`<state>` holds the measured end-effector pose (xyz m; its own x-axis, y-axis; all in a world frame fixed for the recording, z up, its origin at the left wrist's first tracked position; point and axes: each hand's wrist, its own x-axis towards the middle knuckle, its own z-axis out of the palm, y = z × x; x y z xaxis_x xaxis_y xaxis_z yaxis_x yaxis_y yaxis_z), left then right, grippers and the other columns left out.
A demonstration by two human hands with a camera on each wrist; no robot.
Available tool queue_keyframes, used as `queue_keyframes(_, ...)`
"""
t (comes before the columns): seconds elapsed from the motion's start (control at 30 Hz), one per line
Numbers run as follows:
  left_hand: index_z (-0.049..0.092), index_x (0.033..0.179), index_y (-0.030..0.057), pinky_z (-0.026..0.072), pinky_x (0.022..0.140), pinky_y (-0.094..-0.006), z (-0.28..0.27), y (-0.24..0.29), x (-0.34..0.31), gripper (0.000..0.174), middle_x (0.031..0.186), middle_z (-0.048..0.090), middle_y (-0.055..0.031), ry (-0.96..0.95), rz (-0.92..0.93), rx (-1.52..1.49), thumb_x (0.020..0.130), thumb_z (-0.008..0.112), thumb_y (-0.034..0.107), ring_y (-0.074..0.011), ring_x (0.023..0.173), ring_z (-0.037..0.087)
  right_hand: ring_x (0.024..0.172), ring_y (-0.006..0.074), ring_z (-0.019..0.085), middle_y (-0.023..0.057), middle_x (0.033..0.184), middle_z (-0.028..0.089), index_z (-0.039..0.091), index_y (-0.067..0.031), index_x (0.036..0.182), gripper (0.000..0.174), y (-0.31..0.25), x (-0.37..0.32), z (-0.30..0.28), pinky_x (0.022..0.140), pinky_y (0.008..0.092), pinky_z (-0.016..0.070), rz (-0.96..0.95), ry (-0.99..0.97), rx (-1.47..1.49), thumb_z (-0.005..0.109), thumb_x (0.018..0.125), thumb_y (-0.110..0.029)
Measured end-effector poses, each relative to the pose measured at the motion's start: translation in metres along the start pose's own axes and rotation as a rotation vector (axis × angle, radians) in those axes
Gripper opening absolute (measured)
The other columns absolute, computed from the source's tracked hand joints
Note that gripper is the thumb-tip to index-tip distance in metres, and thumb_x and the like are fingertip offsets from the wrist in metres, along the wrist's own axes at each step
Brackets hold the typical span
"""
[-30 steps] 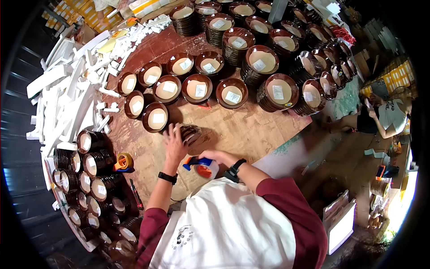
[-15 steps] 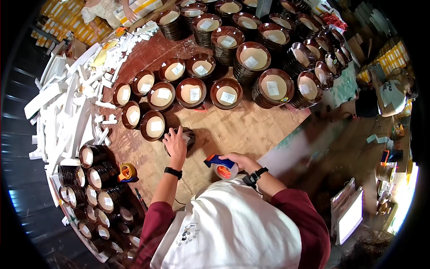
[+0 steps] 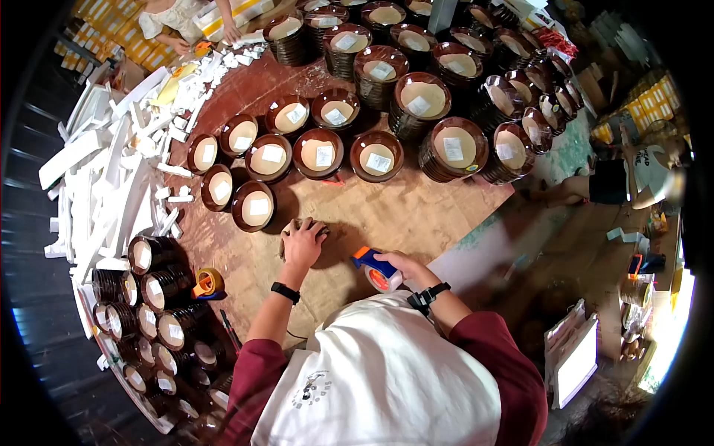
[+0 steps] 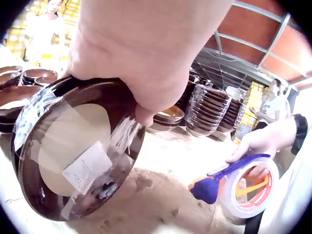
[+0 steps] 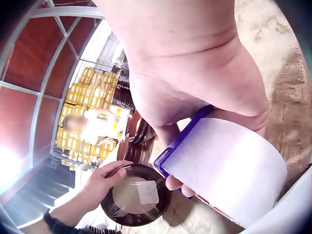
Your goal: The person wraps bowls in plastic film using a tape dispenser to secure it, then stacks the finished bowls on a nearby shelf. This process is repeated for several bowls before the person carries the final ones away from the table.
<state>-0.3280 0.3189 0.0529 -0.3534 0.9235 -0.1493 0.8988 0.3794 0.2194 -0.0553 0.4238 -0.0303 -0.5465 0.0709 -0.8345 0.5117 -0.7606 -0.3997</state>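
My left hand (image 3: 303,247) grips the rim of a brown glazed bowl (image 4: 46,168) with a cream middle and a white label. In the left wrist view the bowl stands tipped on its edge, clear tape strips across its rim. In the head view the hand covers most of it. My right hand (image 3: 406,267) holds a blue tape dispenser (image 3: 369,260) with an orange part and a wide roll of clear tape (image 4: 229,200). The dispenser is to the right of the bowl, apart from it. Just beyond my left hand sits another labelled brown bowl (image 3: 253,206).
Stacked bowls (image 3: 454,149) line the table's far and right sides, with more stacks (image 3: 152,290) at the left. A second tape dispenser (image 3: 209,283) lies near those. White foam pieces (image 3: 111,163) heap along the left edge. People are at the back and right.
My left hand has moved from the bowl's side to over its top, and the bowl has turned under it. My right hand has carried the tape dispenser rightward, away from the bowl.
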Motion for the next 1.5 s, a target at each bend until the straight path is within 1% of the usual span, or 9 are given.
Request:
queue_keyframes(0.27, 0.054, 0.137, 0.0362, 0.0399, 0.098, -0.0710, -0.010, 0.016, -0.018, 0.046, 0.148, 0.044, -0.0080, -0.169, -0.016, 0.096, 0.092, 0.064, 0.030, -0.0542, 0.135, 0.034, 0.090, 0.0181, 0.067, 0.0075, 0.108, 0.069, 0.060, -0.0031, 0.127, 0.039, 0.021, 0.006, -0.027, 0.082, 0.0321, 0.0541, -0.081, -0.052, 0.131, 0.056, 0.100, -0.031)
queue_keyframes(0.47, 0.043, 0.144, 0.0422, 0.0533, 0.086, -0.0647, -0.001, 0.000, -0.028, 0.054, 0.156, 0.032, -0.0186, -0.177, -0.076, 0.168, 0.094, 0.060, 0.031, -0.0635, 0.128, 0.037, 0.098, 0.0181, 0.066, 0.0076, 0.115, 0.067, 0.057, -0.0052, 0.133, 0.039, 0.018, -0.019, -0.028, 0.087, 0.0324, 0.0532, -0.038, 0.040, 0.138, 0.050, 0.103, -0.030)
queue_keyframes(0.57, 0.040, 0.145, 0.0427, 0.0567, 0.082, -0.0610, -0.002, 0.005, -0.034, 0.054, 0.154, 0.033, -0.0231, -0.145, -0.150, 0.157, 0.095, 0.058, 0.034, -0.0656, 0.121, 0.043, 0.068, 0.0155, 0.065, 0.0047, 0.085, 0.069, 0.065, -0.0047, 0.110, 0.036, 0.028, -0.024, -0.039, 0.063, 0.0302, 0.0529, -0.122, 0.065, 0.218, 0.052, 0.102, -0.037)
queue_keyframes(0.67, 0.041, 0.145, 0.0417, 0.0570, 0.083, -0.0585, -0.007, 0.003, -0.040, 0.051, 0.153, 0.036, -0.0223, -0.117, -0.111, 0.137, 0.097, 0.056, 0.036, -0.0669, 0.118, 0.044, 0.068, 0.0139, 0.063, 0.0027, 0.085, 0.069, 0.067, -0.0063, 0.107, 0.034, 0.030, -0.041, -0.048, 0.062, 0.0298, 0.0519, -0.145, 0.125, 0.242, 0.055, 0.100, -0.038)
queue_keyframes(0.87, 0.053, 0.138, 0.0377, 0.0568, 0.083, -0.0510, -0.005, -0.021, -0.047, 0.041, 0.153, 0.038, -0.0208, 0.044, -0.077, 0.030, 0.097, 0.056, 0.034, -0.0593, 0.113, 0.053, 0.073, 0.0145, 0.066, 0.0031, 0.090, 0.070, 0.068, -0.0058, 0.107, 0.032, 0.048, -0.053, -0.066, 0.066, 0.0312, 0.0530, -0.208, 0.216, 0.321, 0.059, 0.099, -0.036)
queue_keyframes(0.97, 0.054, 0.136, 0.0401, 0.0589, 0.077, -0.0530, -0.011, -0.035, -0.057, 0.040, 0.154, 0.039, -0.0162, 0.090, -0.098, -0.122, 0.097, 0.056, 0.034, -0.0577, 0.118, 0.052, 0.092, 0.0188, 0.068, 0.0075, 0.107, 0.070, 0.064, -0.0050, 0.120, 0.035, 0.046, -0.075, -0.056, 0.082, 0.0343, 0.0550, -0.190, 0.221, 0.350, 0.057, 0.100, -0.033)
queue_keyframes(1.13, 0.054, 0.136, 0.0410, 0.0573, 0.083, -0.0525, -0.008, -0.044, -0.073, 0.042, 0.155, 0.039, -0.0106, 0.137, -0.086, -0.101, 0.096, 0.059, 0.027, -0.0570, 0.116, 0.054, 0.082, 0.0176, 0.069, 0.0050, 0.095, 0.071, 0.066, -0.0063, 0.114, 0.031, 0.062, -0.067, -0.059, 0.072, 0.0335, 0.0560, -0.234, 0.253, 0.414, 0.059, 0.099, -0.033)
queue_keyframes(1.4, 0.064, 0.133, 0.0241, 0.0437, 0.105, -0.0375, 0.017, -0.088, -0.095, 0.039, 0.154, 0.041, -0.0145, 0.373, -0.507, -0.865, 0.095, 0.060, 0.013, -0.0367, 0.134, 0.049, 0.087, 0.0213, 0.069, 0.0057, 0.097, 0.070, 0.066, -0.0077, 0.114, 0.031, 0.060, -0.074, -0.049, 0.078, 0.0377, 0.0569, -0.295, 0.403, 0.489, 0.059, 0.099, -0.034)
queue_keyframes(1.5, 0.064, 0.133, 0.0161, 0.0412, 0.107, -0.0346, 0.055, -0.135, -0.102, 0.038, 0.153, 0.040, -0.0193, 0.518, -0.446, -1.079, 0.096, 0.058, 0.009, -0.0307, 0.136, 0.047, 0.090, 0.0220, 0.069, 0.0056, 0.100, 0.070, 0.065, -0.0089, 0.116, 0.030, 0.064, -0.066, -0.051, 0.081, 0.0392, 0.0568, -0.337, 0.339, 0.544, 0.058, 0.099, -0.033)
